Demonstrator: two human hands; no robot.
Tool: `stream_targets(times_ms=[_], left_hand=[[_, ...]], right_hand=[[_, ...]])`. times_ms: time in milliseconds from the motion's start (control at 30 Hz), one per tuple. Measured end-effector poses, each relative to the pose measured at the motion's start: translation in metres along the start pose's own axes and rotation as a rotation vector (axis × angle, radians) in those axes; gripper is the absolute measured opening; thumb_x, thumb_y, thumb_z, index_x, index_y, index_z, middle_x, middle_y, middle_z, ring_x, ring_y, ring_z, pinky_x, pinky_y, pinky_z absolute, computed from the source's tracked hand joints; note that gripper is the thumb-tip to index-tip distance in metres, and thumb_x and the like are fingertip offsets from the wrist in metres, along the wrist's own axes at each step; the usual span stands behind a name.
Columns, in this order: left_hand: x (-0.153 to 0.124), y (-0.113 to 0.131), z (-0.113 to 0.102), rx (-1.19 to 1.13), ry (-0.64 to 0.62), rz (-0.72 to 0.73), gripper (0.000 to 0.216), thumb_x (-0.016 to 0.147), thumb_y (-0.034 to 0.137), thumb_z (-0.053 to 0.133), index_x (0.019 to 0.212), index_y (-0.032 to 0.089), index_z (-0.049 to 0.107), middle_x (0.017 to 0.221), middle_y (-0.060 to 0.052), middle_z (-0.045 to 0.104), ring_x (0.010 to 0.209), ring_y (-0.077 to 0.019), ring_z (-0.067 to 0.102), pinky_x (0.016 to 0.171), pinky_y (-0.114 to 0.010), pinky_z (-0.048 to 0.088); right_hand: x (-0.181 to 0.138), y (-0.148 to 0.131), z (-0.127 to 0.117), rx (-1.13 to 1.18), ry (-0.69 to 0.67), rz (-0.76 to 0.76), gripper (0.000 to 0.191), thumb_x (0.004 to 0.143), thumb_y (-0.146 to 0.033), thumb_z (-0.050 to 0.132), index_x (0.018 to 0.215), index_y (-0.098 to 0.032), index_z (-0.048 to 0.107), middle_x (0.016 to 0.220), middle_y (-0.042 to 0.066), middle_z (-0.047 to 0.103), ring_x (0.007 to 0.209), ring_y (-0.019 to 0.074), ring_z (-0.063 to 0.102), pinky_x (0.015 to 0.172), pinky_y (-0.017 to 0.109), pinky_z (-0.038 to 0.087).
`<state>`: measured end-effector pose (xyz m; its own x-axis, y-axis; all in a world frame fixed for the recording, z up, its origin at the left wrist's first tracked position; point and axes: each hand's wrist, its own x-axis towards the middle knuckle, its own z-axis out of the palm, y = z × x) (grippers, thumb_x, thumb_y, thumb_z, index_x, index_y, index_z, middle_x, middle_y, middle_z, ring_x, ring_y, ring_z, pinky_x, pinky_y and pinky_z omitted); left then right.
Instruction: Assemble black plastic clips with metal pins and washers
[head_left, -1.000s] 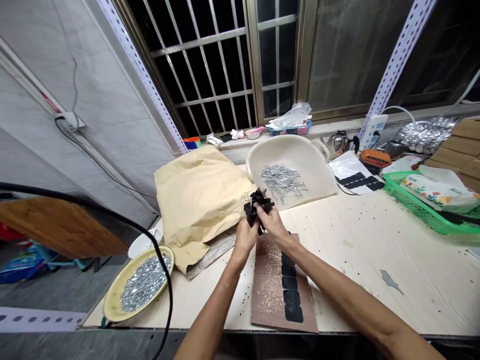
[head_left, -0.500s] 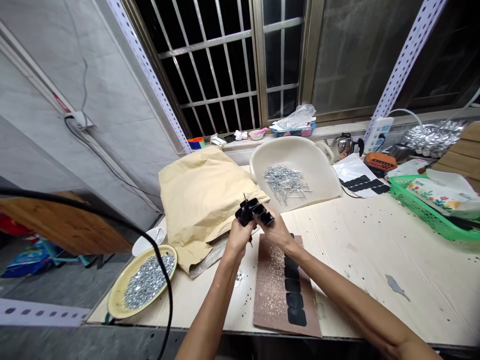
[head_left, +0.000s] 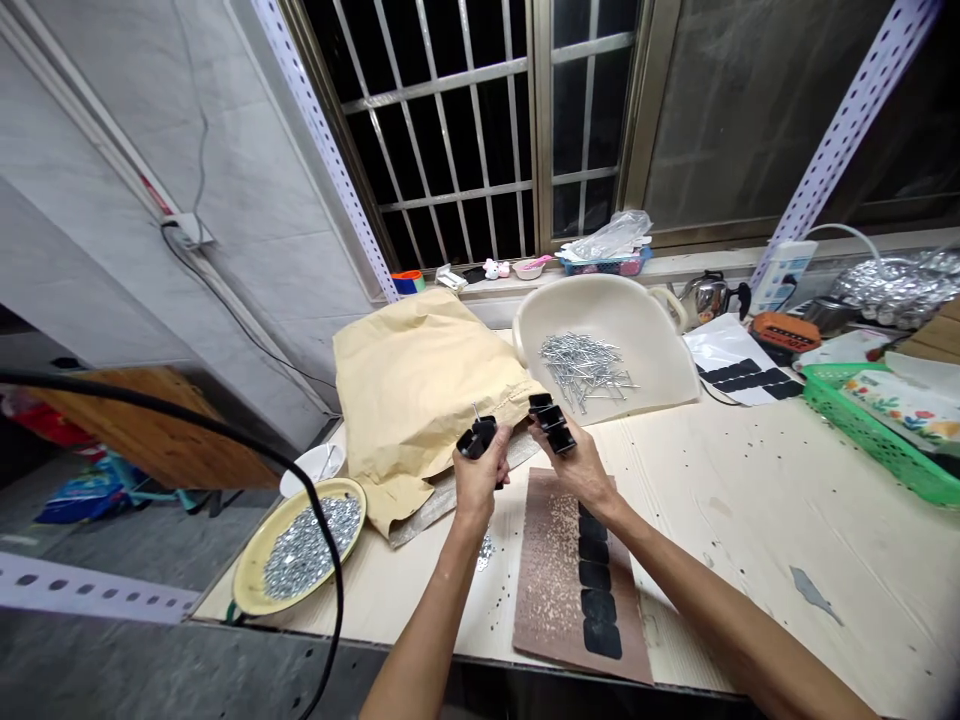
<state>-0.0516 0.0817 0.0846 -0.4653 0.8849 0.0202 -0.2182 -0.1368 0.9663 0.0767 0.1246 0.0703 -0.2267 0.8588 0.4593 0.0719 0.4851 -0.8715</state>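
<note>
My left hand [head_left: 478,475] is closed around a small black piece [head_left: 477,438] with a metal pin sticking up from it. My right hand [head_left: 576,465] grips a short stack of black pieces [head_left: 550,423], held a little apart from the left one. Both hands hover above the pale wooden table [head_left: 750,510], just over the near end of a brown board [head_left: 555,580] carrying a column of black pads [head_left: 598,580]. Behind the hands lies a cream tray [head_left: 645,330] holding a pile of metal nails [head_left: 587,365].
A tan paper sack [head_left: 420,390] lies left of the tray. A yellow plate of small metal parts [head_left: 300,545] sits at the table's left corner, crossed by a black cable [head_left: 225,440]. A green basket [head_left: 877,420] stands at the right. A white sheet with black pads [head_left: 739,365] lies behind.
The black bundle held in both hands has been split: my left hand now holds one piece with a pin, my right keeps the stack. The camera view drifted left.
</note>
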Motion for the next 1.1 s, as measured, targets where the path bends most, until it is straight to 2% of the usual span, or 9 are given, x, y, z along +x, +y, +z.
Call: stream_targets(times_ms=[167,267,333,467,567,667,867,1033,1100], left_hand=[[-0.009,0.007,-0.006,0.245,0.062,0.218,0.034,0.064,0.040,0.073,0.054,0.016,0.051,0.042,0.006,0.044,0.036,-0.0062,0.039,0.036,-0.020,0.032],[-0.007,0.007,-0.014,0.330,0.064,0.284,0.029,0.067,0.039,0.071,0.057,0.017,0.055,0.045,0.005,0.047,0.040,-0.0074,0.042,0.041,-0.021,0.035],[-0.004,0.007,-0.018,0.325,0.030,0.310,0.022,0.067,0.036,0.072,0.068,0.016,0.061,0.052,0.004,0.051,0.045,-0.0076,0.045,0.046,-0.021,0.038],[0.003,0.006,-0.020,0.096,-0.055,0.237,0.032,0.067,0.036,0.073,0.091,0.016,0.063,0.061,0.005,0.054,0.050,-0.0062,0.048,0.055,-0.021,0.043],[0.008,0.003,-0.022,-0.077,0.072,0.169,0.033,0.064,0.041,0.074,0.079,0.015,0.060,0.055,0.008,0.047,0.041,-0.0029,0.037,0.043,-0.018,0.033],[0.008,0.000,-0.023,-0.056,0.173,0.171,0.036,0.059,0.043,0.076,0.063,0.015,0.053,0.051,0.007,0.045,0.039,-0.0028,0.033,0.037,-0.019,0.024],[-0.004,-0.006,-0.018,0.194,0.128,0.211,0.032,0.059,0.040,0.077,0.059,0.015,0.056,0.055,0.003,0.053,0.049,-0.0088,0.047,0.048,-0.023,0.037],[0.001,-0.005,-0.027,0.078,0.172,0.228,0.034,0.063,0.041,0.075,0.061,0.015,0.054,0.052,0.005,0.048,0.044,-0.0053,0.040,0.042,-0.020,0.031],[0.006,-0.004,-0.031,0.007,0.154,0.185,0.035,0.062,0.043,0.075,0.063,0.014,0.054,0.050,0.007,0.044,0.040,-0.0039,0.036,0.039,-0.019,0.027]], right_hand=[[-0.005,0.011,-0.003,0.047,0.079,0.072,0.038,0.081,-0.045,0.058,0.107,-0.017,0.060,0.101,0.009,0.066,0.089,0.0252,0.062,0.080,0.038,0.047],[-0.008,0.012,-0.006,0.046,0.088,0.064,0.038,0.081,-0.044,0.058,0.108,-0.017,0.061,0.103,0.009,0.066,0.090,0.0251,0.062,0.081,0.039,0.047],[-0.009,0.012,-0.007,0.036,0.084,0.057,0.038,0.082,-0.044,0.057,0.110,-0.017,0.061,0.104,0.009,0.066,0.091,0.0248,0.062,0.082,0.038,0.047],[-0.011,0.015,-0.008,0.018,0.082,0.060,0.039,0.082,-0.044,0.057,0.110,-0.017,0.060,0.103,0.009,0.066,0.088,0.0242,0.062,0.080,0.038,0.047],[-0.012,0.017,-0.009,-0.007,0.085,0.048,0.037,0.082,-0.043,0.057,0.107,-0.017,0.060,0.101,0.010,0.066,0.090,0.0248,0.061,0.081,0.038,0.047],[-0.014,0.021,-0.010,-0.021,0.088,0.046,0.038,0.082,-0.044,0.057,0.108,-0.017,0.059,0.103,0.010,0.066,0.090,0.0250,0.061,0.081,0.038,0.046],[-0.017,0.026,-0.010,-0.019,0.099,0.071,0.038,0.082,-0.044,0.058,0.109,-0.017,0.060,0.102,0.009,0.066,0.088,0.0238,0.062,0.081,0.038,0.047],[-0.020,0.028,-0.014,0.010,0.102,0.108,0.040,0.080,-0.045,0.060,0.109,-0.018,0.061,0.102,0.008,0.066,0.085,0.0222,0.063,0.080,0.038,0.047],[-0.021,0.027,-0.014,0.053,0.112,0.152,0.041,0.078,-0.046,0.061,0.107,-0.018,0.062,0.101,0.008,0.067,0.084,0.0218,0.063,0.080,0.038,0.047]])
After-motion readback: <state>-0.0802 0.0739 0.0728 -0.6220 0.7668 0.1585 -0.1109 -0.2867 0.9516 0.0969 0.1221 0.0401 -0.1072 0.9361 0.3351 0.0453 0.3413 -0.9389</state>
